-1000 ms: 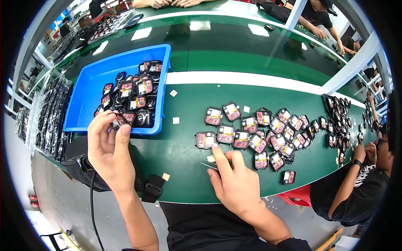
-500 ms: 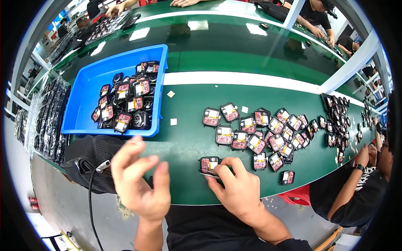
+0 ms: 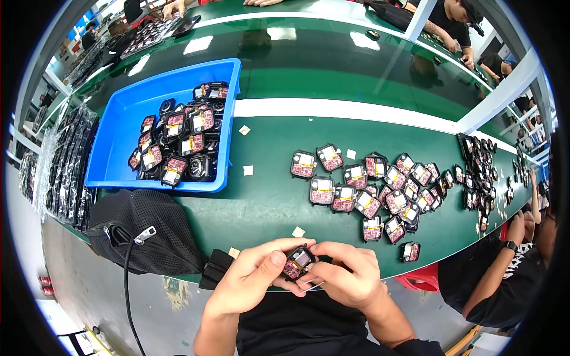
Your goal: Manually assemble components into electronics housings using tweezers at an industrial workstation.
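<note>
Both of my hands hold one small black square part (image 3: 297, 261) with a red and yellow face, just over the near edge of the green table (image 3: 267, 202). My left hand (image 3: 252, 280) pinches its left side with thumb and fingers. My right hand (image 3: 345, 275) grips its right side. A thin pale strip sticks out under my right fingers. Several more such parts (image 3: 368, 190) lie spread on the table beyond my hands. A blue tray (image 3: 119, 127) at the far left holds another heap of them.
A black mesh bag (image 3: 142, 234) with a cable lies at the table's near left edge. Small white paper squares (image 3: 298, 232) are scattered on the table. A person sits at the right next to more parts (image 3: 481, 172). Other people work at the far side.
My left hand came back from the blue tray to the near edge. My right hand lifted a part off the table, and both hands now grip it together.
</note>
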`<state>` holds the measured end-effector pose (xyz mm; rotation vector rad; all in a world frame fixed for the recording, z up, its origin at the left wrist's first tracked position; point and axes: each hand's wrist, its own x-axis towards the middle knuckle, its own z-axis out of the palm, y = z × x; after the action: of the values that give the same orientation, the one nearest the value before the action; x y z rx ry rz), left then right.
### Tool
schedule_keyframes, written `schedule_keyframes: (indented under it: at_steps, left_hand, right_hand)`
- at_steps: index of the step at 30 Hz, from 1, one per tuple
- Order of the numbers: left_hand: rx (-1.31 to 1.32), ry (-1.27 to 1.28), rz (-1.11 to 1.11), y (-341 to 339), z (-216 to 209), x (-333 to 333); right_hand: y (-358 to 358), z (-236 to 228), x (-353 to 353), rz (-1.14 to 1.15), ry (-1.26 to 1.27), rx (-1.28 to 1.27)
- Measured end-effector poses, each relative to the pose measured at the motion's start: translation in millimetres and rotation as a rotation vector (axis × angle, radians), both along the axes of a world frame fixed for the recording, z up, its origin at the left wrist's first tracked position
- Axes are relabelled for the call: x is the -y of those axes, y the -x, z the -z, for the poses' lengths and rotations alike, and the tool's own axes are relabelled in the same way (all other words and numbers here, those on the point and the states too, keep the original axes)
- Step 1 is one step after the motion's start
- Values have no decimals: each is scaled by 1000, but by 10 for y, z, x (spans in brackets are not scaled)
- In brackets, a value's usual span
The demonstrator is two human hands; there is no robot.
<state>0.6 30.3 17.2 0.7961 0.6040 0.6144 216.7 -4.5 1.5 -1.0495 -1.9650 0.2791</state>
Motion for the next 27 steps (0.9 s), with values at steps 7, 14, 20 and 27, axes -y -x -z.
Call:
schedule_keyframes:
  at_steps: [7, 14, 20, 27]
  left_hand:
    - [370, 85, -106, -68, 263, 84]
    - [408, 77, -307, -189, 289, 178]
    - [399, -34, -424, -242, 369, 212]
    - [360, -38, -402, -230, 386, 227]
  right_hand:
    - [75, -89, 56, 150, 222, -183]
    - [27, -92, 81, 141, 204, -161]
    - [31, -24, 65, 206, -55, 30]
    - [37, -3, 56, 225, -112, 72]
